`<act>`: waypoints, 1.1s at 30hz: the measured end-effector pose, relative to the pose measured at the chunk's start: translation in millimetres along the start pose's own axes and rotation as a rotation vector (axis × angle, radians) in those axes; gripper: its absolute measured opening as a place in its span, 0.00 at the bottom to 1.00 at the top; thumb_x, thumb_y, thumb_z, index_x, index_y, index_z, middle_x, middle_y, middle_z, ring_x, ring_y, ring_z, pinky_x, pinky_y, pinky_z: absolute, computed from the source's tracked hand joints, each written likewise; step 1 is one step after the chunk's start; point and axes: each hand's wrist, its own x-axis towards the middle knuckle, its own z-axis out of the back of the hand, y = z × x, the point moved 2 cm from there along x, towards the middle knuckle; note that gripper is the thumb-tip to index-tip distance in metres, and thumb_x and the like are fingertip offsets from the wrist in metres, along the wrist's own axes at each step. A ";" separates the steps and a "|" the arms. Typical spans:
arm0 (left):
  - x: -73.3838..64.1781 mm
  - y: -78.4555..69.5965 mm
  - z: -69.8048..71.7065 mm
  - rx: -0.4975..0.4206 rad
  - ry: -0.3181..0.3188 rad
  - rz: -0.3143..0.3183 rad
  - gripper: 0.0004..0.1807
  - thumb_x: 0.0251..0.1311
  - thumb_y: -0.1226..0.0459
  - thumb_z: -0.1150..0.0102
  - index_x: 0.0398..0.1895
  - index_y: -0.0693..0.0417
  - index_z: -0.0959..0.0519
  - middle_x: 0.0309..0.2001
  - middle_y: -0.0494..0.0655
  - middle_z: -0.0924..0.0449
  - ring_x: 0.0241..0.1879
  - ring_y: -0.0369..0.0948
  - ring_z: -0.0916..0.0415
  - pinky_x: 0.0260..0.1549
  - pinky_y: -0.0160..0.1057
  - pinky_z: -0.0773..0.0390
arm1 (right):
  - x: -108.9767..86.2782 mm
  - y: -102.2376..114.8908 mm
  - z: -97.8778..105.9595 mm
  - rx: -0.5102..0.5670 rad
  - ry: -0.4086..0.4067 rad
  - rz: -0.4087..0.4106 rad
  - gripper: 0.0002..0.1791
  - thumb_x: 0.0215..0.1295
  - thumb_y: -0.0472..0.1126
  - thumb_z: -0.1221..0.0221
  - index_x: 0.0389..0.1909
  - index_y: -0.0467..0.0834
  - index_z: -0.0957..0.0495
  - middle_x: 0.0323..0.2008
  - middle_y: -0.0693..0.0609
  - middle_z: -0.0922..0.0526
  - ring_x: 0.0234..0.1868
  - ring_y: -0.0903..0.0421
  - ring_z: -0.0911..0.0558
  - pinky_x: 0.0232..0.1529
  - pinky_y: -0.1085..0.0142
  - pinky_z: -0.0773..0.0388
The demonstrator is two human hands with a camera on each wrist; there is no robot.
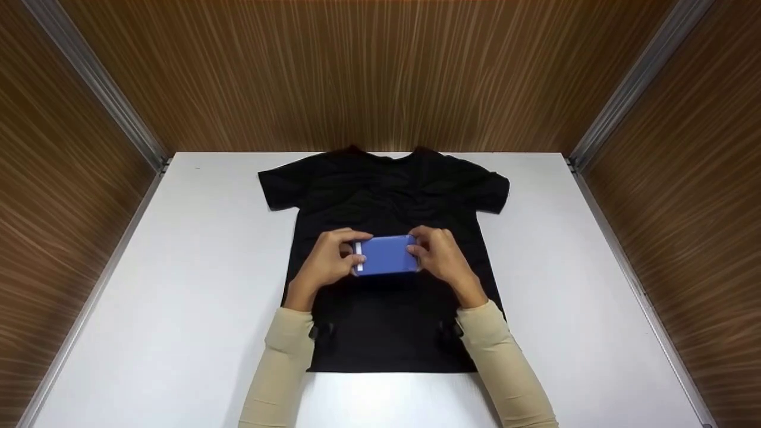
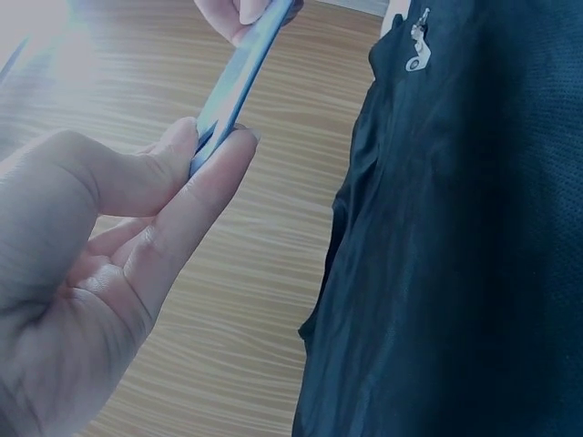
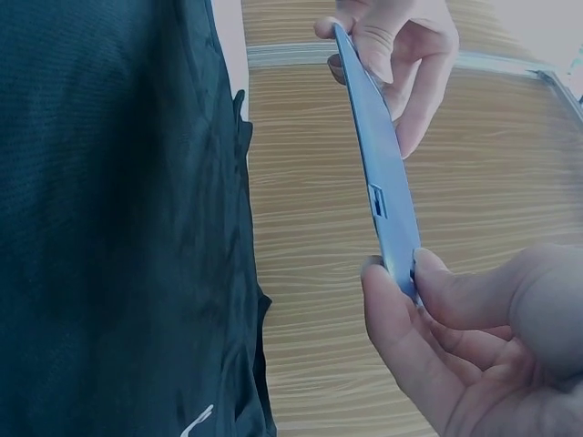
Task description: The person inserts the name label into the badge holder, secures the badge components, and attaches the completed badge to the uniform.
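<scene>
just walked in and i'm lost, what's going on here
A person is holding a thin blue rectangular object, pinching one end with the left hand and the other with the right hand. It is held up above a black T-shirt, not resting on it. The shirt lies spread out on a white table, sleeves out to the sides and collar toward the wood-grain back wall.

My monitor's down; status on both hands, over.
Left hand, right hand pinching opposite ends of flat blue item. Held above black T-shirt. Nothing visibly blocking.
</scene>
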 end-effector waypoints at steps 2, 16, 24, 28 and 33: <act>0.3 0.5 0.1 -0.004 0.003 0.001 0.21 0.58 0.77 0.32 0.56 0.60 0.15 0.47 0.57 0.16 0.32 0.42 0.17 0.24 0.31 0.18 | 0.8 -0.2 -0.6 0.007 0.002 -0.007 0.10 0.67 0.31 0.35 0.47 0.30 0.17 0.32 0.38 0.11 0.24 0.53 0.16 0.20 0.68 0.20; 0.7 -0.7 -2.0 -0.030 0.011 0.005 0.21 0.58 0.78 0.32 0.56 0.62 0.16 0.47 0.61 0.17 0.31 0.46 0.17 0.21 0.30 0.20 | 0.9 0.5 -2.9 -0.022 0.005 -0.019 0.10 0.67 0.31 0.35 0.46 0.30 0.16 0.33 0.38 0.11 0.25 0.52 0.14 0.21 0.66 0.18; 0.7 1.0 -3.3 -0.032 0.012 0.016 0.22 0.58 0.78 0.31 0.57 0.62 0.16 0.46 0.59 0.17 0.30 0.41 0.18 0.21 0.32 0.18 | 0.4 1.5 -5.7 -0.034 0.013 -0.046 0.13 0.67 0.31 0.35 0.50 0.29 0.17 0.40 0.35 0.10 0.34 0.47 0.10 0.24 0.64 0.15; 0.4 1.6 -3.1 -0.054 0.020 0.029 0.22 0.59 0.77 0.32 0.57 0.61 0.16 0.46 0.58 0.17 0.29 0.40 0.18 0.21 0.34 0.17 | 0.4 1.2 -5.1 0.003 0.019 -0.041 0.14 0.67 0.31 0.35 0.51 0.29 0.17 0.43 0.33 0.11 0.38 0.44 0.09 0.26 0.63 0.14; 0.1 2.6 -1.6 -0.053 0.021 0.037 0.22 0.60 0.77 0.32 0.58 0.58 0.16 0.46 0.57 0.18 0.30 0.42 0.17 0.22 0.35 0.16 | 1.3 -1.2 -3.2 0.126 0.059 -0.045 0.14 0.67 0.28 0.36 0.53 0.31 0.18 0.42 0.33 0.11 0.36 0.45 0.10 0.26 0.64 0.14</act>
